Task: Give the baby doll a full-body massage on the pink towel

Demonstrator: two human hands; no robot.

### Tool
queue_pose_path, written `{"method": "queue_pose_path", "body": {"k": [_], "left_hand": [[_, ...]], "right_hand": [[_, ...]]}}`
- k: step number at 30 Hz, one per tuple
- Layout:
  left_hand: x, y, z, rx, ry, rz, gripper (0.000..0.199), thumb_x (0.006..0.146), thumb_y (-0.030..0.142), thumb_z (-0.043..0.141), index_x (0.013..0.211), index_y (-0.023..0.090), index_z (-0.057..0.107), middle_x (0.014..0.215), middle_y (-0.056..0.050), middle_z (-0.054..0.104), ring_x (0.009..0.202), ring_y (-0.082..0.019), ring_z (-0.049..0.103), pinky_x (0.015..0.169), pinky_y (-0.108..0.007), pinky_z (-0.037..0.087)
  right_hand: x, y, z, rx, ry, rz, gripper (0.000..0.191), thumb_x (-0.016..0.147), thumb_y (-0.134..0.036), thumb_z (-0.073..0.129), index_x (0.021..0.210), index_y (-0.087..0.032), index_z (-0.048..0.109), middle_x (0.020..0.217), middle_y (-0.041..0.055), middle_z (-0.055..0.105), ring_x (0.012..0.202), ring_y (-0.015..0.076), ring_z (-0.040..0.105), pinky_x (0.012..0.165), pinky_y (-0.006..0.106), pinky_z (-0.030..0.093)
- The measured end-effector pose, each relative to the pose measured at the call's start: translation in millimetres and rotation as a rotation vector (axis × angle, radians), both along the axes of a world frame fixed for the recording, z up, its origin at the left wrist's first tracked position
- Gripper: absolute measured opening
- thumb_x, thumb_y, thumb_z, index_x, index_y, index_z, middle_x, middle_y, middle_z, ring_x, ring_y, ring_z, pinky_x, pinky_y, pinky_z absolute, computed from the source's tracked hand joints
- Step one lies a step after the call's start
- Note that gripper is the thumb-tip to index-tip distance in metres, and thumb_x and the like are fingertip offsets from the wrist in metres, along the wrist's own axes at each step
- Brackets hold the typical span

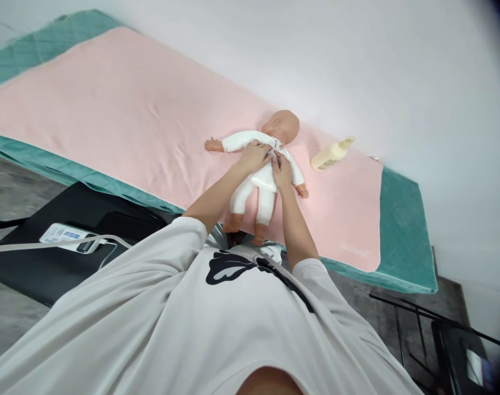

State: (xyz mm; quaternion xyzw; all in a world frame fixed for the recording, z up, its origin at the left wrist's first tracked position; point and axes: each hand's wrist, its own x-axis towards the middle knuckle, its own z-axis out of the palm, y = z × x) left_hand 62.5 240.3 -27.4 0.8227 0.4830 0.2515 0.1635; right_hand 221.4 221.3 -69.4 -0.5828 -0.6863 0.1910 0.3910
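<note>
A baby doll (286,125) lies on its back on the pink mat (122,104), its head toward the wall and its feet at the near edge. It wears a white top (263,179) and white trousers (266,204). Both of my hands meet at the front of the top, on the chest. My left hand (255,158) has its fingers bent in at the cloth. Beside it, my right hand (282,172) pinches the same spot. The fingers partly hide the cloth between them.
A pale yellow pump bottle (329,156) lies tilted on the mat to the doll's right. Under the mat is a green quilted pad (406,230). At lower left, a black chair (122,219) holds a white power strip (69,237) with a cable. Black metal framing (418,312) stands at lower right.
</note>
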Motion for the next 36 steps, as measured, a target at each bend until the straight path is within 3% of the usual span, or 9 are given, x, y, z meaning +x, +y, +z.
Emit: {"method": "queue_pose_path", "body": {"k": [9, 16, 21, 29, 36], "left_hand": [[-5, -2, -11.3, 0.001, -0.089, -0.007, 0.045, 0.091, 0.032, 0.046, 0.130, 0.017, 0.062, 0.133, -0.010, 0.064, 0.121, -0.034, 0.049, 0.103, -0.049, 0.037], [-1, 10, -2.3, 0.044, -0.075, -0.042, 0.044, 0.090, 0.027, 0.045, 0.129, 0.017, 0.062, 0.134, -0.012, 0.063, 0.117, -0.034, 0.050, 0.104, -0.052, 0.036], [4, 16, 0.9, 0.033, -0.017, -0.034, 0.041, 0.090, 0.025, 0.044, 0.122, 0.014, 0.066, 0.126, -0.016, 0.066, 0.114, -0.036, 0.051, 0.100, -0.054, 0.036], [3, 18, -10.0, -0.018, -0.058, -0.025, 0.042, 0.092, 0.029, 0.042, 0.122, 0.016, 0.067, 0.127, -0.017, 0.065, 0.115, -0.034, 0.053, 0.105, -0.055, 0.032], [-12, 1, -12.1, 0.043, -0.152, -0.078, 0.044, 0.094, 0.031, 0.038, 0.127, 0.018, 0.065, 0.140, -0.010, 0.060, 0.126, -0.031, 0.052, 0.110, -0.052, 0.034]], "right_hand": [[1, 3, -2.6, -0.011, 0.048, 0.012, 0.062, 0.095, -0.065, 0.038, 0.129, -0.017, 0.055, 0.139, 0.0142, 0.061, 0.130, 0.0222, 0.050, 0.118, 0.045, 0.034], [1, 19, 0.9, 0.036, 0.026, -0.007, 0.049, 0.097, -0.053, 0.042, 0.127, -0.017, 0.056, 0.138, 0.0146, 0.060, 0.133, 0.0226, 0.051, 0.118, 0.046, 0.034], [-4, 20, 1.5, -0.016, 0.003, -0.011, 0.056, 0.100, -0.052, 0.035, 0.130, -0.009, 0.054, 0.138, 0.0200, 0.059, 0.132, 0.0218, 0.050, 0.118, 0.046, 0.032], [-6, 16, -3.9, -0.008, -0.024, -0.028, 0.048, 0.099, -0.049, 0.034, 0.128, -0.019, 0.057, 0.139, 0.0118, 0.060, 0.135, 0.0221, 0.050, 0.121, 0.048, 0.030], [-8, 9, 1.1, -0.003, -0.019, -0.031, 0.055, 0.098, -0.057, 0.031, 0.130, -0.020, 0.056, 0.141, 0.0106, 0.060, 0.137, 0.0229, 0.049, 0.121, 0.049, 0.031]]}}
